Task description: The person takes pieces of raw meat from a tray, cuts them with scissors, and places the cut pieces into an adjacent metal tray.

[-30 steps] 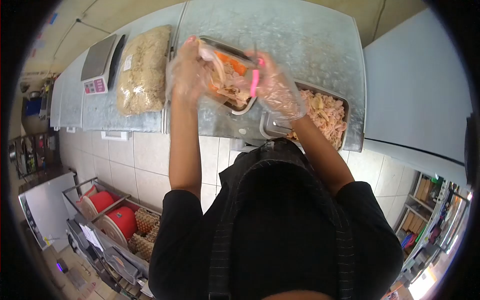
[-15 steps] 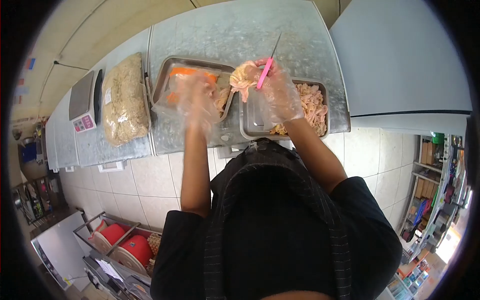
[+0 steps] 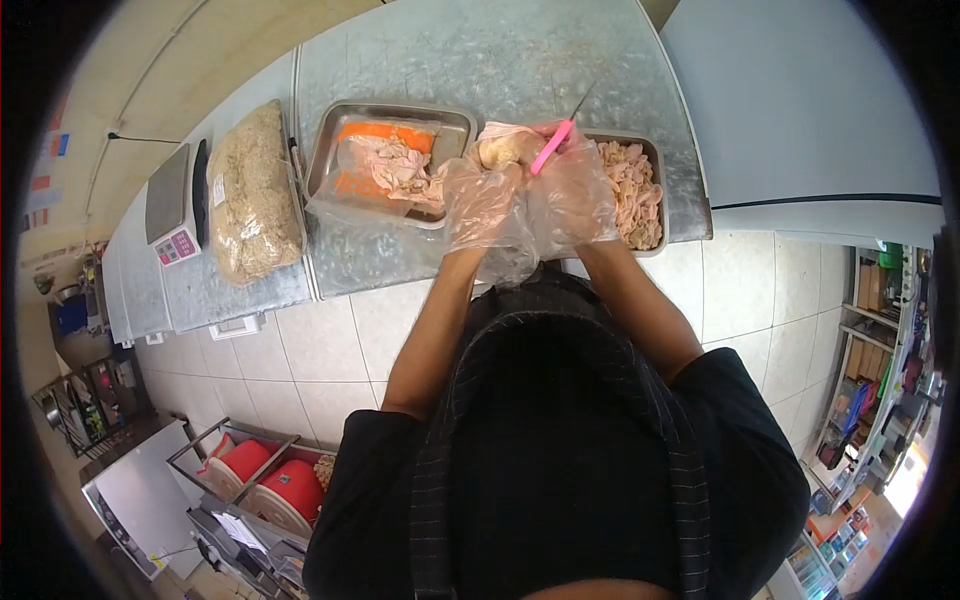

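Observation:
Both hands wear clear plastic gloves and meet over the inner edge of the right tray. My right hand [image 3: 575, 195] is closed round a small knife [image 3: 553, 147] with a pink handle, its thin blade pointing up and away. A pale, folded piece of raw chicken skin [image 3: 502, 146] sits between the hands. My left hand [image 3: 484, 205] grips it from the near side, its fingertips partly hidden. More pink pieces [image 3: 395, 165] lie on an orange-printed plastic bag in the left metal tray [image 3: 318, 165]. The right metal tray [image 3: 660, 205] holds a heap of similar pieces [image 3: 630, 195].
Left of the trays, a large clear bag of pale crumbly material [image 3: 255, 195] lies on the metal table [image 3: 400, 65]. Beyond it is a digital scale [image 3: 175, 205]. A large grey cabinet surface [image 3: 800, 110] borders the table's right. Red containers [image 3: 285, 490] stand low behind on the left.
My left hand has moved right from over the left tray to the skin piece at my right hand. The pieces on the orange-printed bag now show uncovered. The knife stays in my right hand.

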A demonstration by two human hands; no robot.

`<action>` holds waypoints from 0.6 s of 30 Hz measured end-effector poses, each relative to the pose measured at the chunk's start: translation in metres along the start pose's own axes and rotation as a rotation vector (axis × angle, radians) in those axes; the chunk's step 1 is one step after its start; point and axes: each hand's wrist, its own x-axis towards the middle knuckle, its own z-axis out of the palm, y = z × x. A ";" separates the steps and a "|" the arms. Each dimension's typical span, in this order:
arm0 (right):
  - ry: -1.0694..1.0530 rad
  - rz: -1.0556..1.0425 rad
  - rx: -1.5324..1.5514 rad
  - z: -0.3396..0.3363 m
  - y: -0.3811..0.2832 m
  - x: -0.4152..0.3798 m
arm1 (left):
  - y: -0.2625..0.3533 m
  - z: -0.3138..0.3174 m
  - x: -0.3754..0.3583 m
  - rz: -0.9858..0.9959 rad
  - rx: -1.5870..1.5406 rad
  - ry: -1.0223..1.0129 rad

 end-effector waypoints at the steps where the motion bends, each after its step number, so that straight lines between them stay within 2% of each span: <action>1: 0.001 0.005 0.002 -0.003 0.001 -0.001 | 0.000 0.002 -0.001 -0.030 -0.115 0.002; 3: -0.010 0.064 0.120 -0.008 0.002 -0.002 | -0.010 0.004 0.000 0.023 -0.159 0.004; 5: -0.044 0.103 0.065 -0.013 -0.005 -0.005 | -0.015 0.002 0.001 0.079 -0.204 0.010; 8: -0.054 0.149 0.048 -0.012 -0.016 -0.011 | -0.014 -0.006 0.003 0.122 -0.060 -0.025; 10: -0.025 0.159 0.084 -0.015 -0.006 -0.007 | -0.023 -0.007 0.004 -0.110 -0.370 -0.249; 11: -0.033 -0.043 -0.118 -0.021 0.014 0.001 | -0.023 -0.009 0.005 -0.111 -0.368 -0.252; 13: -0.038 -0.241 -0.316 -0.020 0.015 0.001 | -0.015 -0.014 0.007 0.072 0.259 -0.271; 15: -0.016 0.108 0.071 -0.012 0.008 -0.003 | -0.002 -0.009 0.002 0.097 0.285 -0.245; 16: -0.021 0.109 0.073 -0.012 0.001 -0.004 | 0.001 -0.008 -0.001 0.123 0.306 -0.215; 18: -0.114 0.153 -0.185 -0.015 -0.009 -0.004 | -0.003 -0.008 -0.001 0.106 0.290 -0.194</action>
